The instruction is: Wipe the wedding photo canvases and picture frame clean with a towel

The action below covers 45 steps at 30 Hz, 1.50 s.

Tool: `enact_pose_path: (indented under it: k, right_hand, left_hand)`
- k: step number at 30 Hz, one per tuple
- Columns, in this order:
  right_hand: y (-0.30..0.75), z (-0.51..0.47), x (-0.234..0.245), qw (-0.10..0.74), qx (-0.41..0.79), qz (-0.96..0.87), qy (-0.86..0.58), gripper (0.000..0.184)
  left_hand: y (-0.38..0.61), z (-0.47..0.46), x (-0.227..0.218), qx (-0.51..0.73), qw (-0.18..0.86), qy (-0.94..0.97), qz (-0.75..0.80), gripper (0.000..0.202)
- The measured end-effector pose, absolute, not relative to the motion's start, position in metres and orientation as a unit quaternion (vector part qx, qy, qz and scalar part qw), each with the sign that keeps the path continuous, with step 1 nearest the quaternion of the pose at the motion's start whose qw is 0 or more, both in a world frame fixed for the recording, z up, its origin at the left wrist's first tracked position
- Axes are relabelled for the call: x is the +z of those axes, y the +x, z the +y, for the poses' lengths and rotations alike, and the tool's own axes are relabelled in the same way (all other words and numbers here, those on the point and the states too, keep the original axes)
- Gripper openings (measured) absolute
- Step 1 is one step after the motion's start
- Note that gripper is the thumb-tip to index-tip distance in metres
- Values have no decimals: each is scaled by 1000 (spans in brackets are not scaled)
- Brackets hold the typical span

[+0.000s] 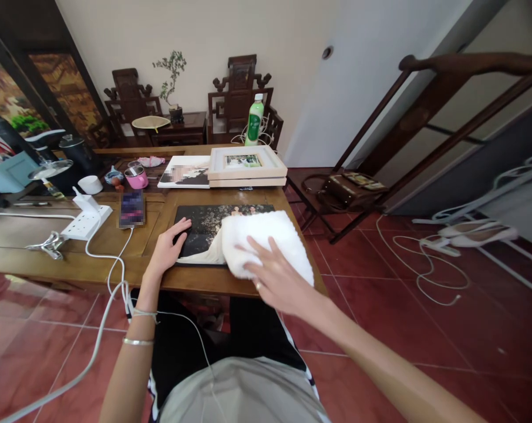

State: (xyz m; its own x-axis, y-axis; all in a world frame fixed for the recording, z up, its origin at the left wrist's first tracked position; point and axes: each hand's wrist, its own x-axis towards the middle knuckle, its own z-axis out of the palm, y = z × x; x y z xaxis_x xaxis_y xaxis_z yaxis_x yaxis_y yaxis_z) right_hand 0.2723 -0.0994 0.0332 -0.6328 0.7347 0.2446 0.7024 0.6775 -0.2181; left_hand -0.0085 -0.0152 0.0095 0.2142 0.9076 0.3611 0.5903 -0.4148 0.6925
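Note:
A dark photo panel (199, 226) lies flat near the table's front edge, showing a pale gown and two figures near its top. Over its right part is a thick, fluffy white cloth (288, 241), which also reaches onto the bare wood. My right hand (277, 276) presses on the cloth, its slightly blurred fingers apart and bent into the pile, gripping it. At the panel's left edge rests my left hand (169, 244), open, thumb apart from the fingers, holding nothing. The cloth hides the panel's right side.
Behind the panel are stacked wooden frames (248, 173), a white-edged print (178, 170) and a green bottle (254, 120). To the left lie a phone (132, 208), a power strip (87, 222), loose cables and a pink cup (136, 177). A wooden chair (358, 191) stands right.

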Motion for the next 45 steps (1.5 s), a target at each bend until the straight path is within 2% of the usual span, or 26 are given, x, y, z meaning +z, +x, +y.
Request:
enact_pose_path:
  k: [5,14,18,23,28,32,42,45]
  right_hand:
    - [269,-127,38,144,110,-918,-353,43]
    - [287,16,32,149,58,-872,-462,39]
    - [287,40,33,140,39,-859,-491,37]
    - [276,-14,31,148,18,-882,-448,34]
    - [261,-97,35,163,60,-915,-363,32]
    - [257,-114,38,156,83,-929,-325,32]
    - [259,28,33,117,22,-876,-468,39]
    - [251,40,32,115,16,-847,-519,40]
  left_hand:
    - [-9,-14,9,373,210,762,486,37]
    - [-11,-14,9,372,213,762,485,38]
    - [-10,-14,9,377,214,760,485,38]
    - [-9,-15,8,380,210,760,484,37]
    - [-7,-17,9,379,207,764,479,37]
    - [-7,-17,9,372,201,770,478,36]
    - [-10,-15,8,366,192,779,472,36]
    - [-10,-15,7,367,190,777,475,37]
